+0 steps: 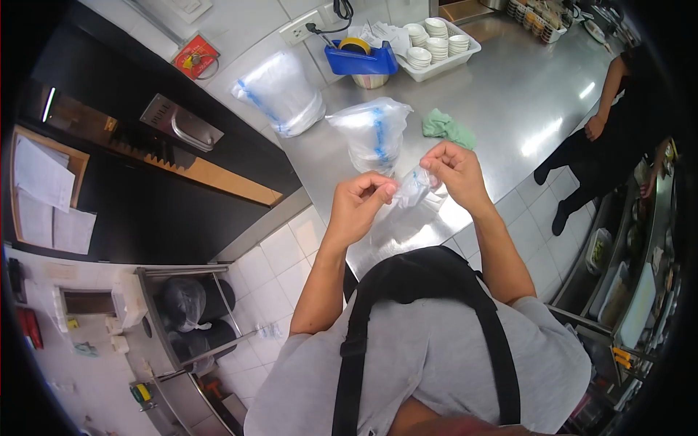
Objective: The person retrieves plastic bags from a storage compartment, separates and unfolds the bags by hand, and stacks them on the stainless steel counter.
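I hold crumpled clear plastic (414, 188) above the surface (502, 94), pinched between my left hand (357, 207) and right hand (459, 178), probably to spread its thin film. A bulging bag (376, 134) stands just beyond, apparently for easy reach.

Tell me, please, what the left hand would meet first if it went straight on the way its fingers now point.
Most likely the crumpled plastic, which is at the fingertips of the left hand; the right hand seems next beyond it, though depth is unclear.
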Available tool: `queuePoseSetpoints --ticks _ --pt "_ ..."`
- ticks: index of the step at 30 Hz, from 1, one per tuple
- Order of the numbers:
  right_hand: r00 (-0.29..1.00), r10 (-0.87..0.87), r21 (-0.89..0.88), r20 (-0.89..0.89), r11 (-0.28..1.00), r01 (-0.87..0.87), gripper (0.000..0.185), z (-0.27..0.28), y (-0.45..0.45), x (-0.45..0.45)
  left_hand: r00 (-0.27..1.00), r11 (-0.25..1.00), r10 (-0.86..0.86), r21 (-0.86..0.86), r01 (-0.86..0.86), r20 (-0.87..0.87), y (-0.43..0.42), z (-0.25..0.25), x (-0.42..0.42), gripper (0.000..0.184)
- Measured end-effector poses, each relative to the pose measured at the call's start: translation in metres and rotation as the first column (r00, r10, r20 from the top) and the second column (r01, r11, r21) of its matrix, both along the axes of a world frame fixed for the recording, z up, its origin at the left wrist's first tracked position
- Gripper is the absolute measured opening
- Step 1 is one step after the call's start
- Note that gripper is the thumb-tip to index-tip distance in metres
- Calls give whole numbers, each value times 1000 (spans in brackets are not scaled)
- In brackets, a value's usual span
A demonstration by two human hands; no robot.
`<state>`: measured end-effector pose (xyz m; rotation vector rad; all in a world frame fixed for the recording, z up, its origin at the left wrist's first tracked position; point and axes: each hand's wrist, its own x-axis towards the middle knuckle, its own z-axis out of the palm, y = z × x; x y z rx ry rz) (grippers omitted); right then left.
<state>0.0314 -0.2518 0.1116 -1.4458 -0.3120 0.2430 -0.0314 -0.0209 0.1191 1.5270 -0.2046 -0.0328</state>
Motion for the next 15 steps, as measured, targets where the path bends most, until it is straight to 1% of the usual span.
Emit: queuePoseSetpoints --ticks 2,3,5,7,8,10,11,13,14,15 --pt "999 34 -12 -15 999 -34 15 -2 -2 2 998 998 4 -67 1 64 3 -4 1 17" --pt "998 58 -10 -30 998 -58 15 -2 -1 1 999 978 -17 -209 23 34 3 -7 1 18" --pt "994 104 -3 -46 995 -104 15 -4 2 1 997 877 -70 -477 53 -18 4 -12 1 21" --pt "989 142 2 -47 990 -142 16 -9 5 1 975 799 -214 -565 206 52 15 -16 3 20" --pt "990 136 12 -34 991 -135 15 -9 4 1 955 748 -283 -602 281 95 19 -18 5 20" --pt "993 122 34 -9 992 -121 14 -10 1 1 974 799 -219 -562 215 61 21 -22 6 22" --pt "990 141 9 24 990 -141 14 -10 0 2 982 822 -185 -540 180 44 21 -23 4 25" --pt "981 177 -42 84 984 -174 12 -6 0 2 996 942 -8 -335 38 89 3 -1 0 25" --pt "982 181 -41 63 983 -178 11 -5 2 0 989 972 74 -229 -44 127 -3 7 -2 25" --pt "982 183 -41 43 983 -181 10 -3 4 -1 991 994 66 -99 -54 118 -4 6 -3 23"
